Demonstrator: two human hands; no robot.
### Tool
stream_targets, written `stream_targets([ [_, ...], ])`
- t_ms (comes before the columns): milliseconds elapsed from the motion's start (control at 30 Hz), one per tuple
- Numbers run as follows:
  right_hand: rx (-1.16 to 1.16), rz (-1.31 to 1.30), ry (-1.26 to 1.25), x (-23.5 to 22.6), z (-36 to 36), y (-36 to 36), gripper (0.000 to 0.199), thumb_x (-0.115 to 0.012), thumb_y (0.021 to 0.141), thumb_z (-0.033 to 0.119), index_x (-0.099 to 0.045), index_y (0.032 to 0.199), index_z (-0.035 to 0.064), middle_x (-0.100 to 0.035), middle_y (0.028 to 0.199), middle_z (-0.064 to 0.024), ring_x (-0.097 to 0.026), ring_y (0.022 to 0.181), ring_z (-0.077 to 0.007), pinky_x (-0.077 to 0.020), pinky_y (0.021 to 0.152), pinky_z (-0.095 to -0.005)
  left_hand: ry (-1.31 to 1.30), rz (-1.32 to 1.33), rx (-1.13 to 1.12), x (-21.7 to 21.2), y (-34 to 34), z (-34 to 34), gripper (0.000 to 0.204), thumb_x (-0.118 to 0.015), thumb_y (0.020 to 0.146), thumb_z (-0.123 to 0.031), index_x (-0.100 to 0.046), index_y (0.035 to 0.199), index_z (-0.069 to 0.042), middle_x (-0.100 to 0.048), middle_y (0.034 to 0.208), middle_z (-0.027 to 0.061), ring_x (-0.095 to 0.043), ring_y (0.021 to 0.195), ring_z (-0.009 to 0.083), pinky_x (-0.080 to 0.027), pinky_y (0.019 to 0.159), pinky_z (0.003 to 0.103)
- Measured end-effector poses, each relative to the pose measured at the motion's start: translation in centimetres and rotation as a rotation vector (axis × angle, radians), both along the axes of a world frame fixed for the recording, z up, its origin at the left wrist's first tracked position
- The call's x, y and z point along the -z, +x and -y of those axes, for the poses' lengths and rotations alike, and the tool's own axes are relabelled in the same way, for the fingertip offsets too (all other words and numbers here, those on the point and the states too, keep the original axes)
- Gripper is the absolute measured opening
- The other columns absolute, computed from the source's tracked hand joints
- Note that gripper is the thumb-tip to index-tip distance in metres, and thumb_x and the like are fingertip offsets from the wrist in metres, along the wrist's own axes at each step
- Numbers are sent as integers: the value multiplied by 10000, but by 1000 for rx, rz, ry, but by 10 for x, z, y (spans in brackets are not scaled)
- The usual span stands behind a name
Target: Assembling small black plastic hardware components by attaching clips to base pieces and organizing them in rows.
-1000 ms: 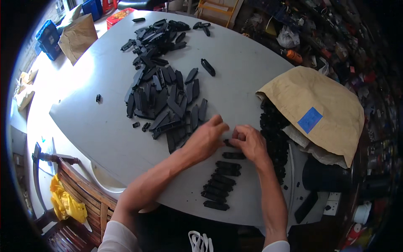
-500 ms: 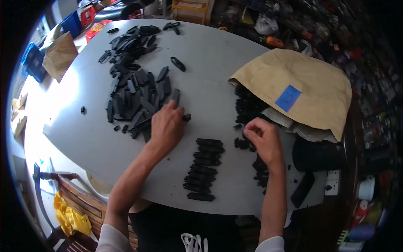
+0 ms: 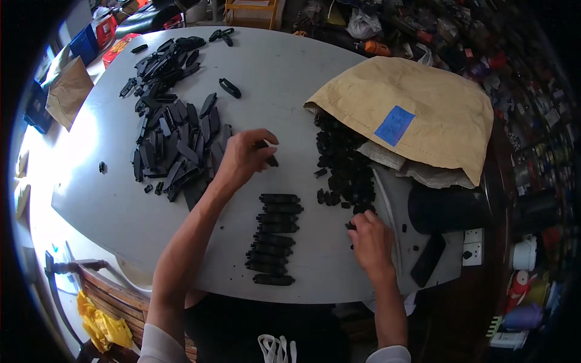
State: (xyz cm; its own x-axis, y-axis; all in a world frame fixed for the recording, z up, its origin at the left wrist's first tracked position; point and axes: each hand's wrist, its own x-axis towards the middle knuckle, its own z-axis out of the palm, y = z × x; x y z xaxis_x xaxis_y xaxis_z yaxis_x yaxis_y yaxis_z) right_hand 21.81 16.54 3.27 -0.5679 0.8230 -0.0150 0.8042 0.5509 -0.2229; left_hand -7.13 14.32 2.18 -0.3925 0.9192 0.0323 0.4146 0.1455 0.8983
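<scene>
While the fingers of the left hand [image 3: 243, 155] are clamped on a black elongated part [image 3: 272, 161], those of the right hand [image 3: 371, 243] are at the small black pieces [image 3: 348, 175], whether gripping I cannot tell | that part: twelve o'clock of the row of black parts [image 3: 273, 240] | black pile [image 3: 175, 136]: ten o'clock from left hand | paper sack [image 3: 439, 112]: one o'clock from right hand

L hand [image 3: 243, 156] holds blk part [image 3: 273, 162] over desk [image 3: 284, 78]; R hand [image 3: 372, 243] at small blk pcs [image 3: 344, 163], parts row [image 3: 273, 240] to its L.

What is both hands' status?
Left hand: holding long black plastic part. Right hand: at small black plastic pieces. Between forearms: column of long black plastic parts.
</scene>
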Motion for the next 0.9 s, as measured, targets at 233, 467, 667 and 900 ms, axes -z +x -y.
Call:
stream_targets([
  [233, -147, -110, 128, -1, -3, -5, 195, -670, 767, -26, -579, 938, -6, -583, 871, -124, -612, 818, -287, -491, 690, -382, 227, -164, 92, 44, -5, -1, 83, -628, 819, 0, -665, 888, 29, -611, 719, 81, -600, 631, 130, -479, 584, 284],
  [467, -11, -803, -586, -7, -28, -41, 142, -584, 803, -95, -584, 918, -12, -600, 803, -22, -579, 725, -73, -485, 666, -232, 20, 70, 42, 21, 1, 9, 121, -646, 849, -61, -684, 923, 28, -563, 619, 57, -543, 560, 105, -446, 525, 270],
  [667, -116, -839, -490, 6, -56, -93, 160, -616, 778, -85, -573, 905, 2, -580, 786, 1, -566, 700, -53, -484, 627, -203, 99, -46, 94, 32, 0, 17, 201, -690, 783, -50, -697, 983, -26, -586, 730, 80, -578, 629, 175, -463, 588, 301],
  [900, -176, -798, -512, 19, -57, -134, 179, -648, 726, -116, -630, 868, -9, -590, 781, -40, -589, 690, -101, -487, 627, -236, 89, -282, 48, 31, 1, 24, 240, -736, 696, -64, -643, 914, -26, -572, 872, 117, -601, 816, 325, -486, 700, 386],
])
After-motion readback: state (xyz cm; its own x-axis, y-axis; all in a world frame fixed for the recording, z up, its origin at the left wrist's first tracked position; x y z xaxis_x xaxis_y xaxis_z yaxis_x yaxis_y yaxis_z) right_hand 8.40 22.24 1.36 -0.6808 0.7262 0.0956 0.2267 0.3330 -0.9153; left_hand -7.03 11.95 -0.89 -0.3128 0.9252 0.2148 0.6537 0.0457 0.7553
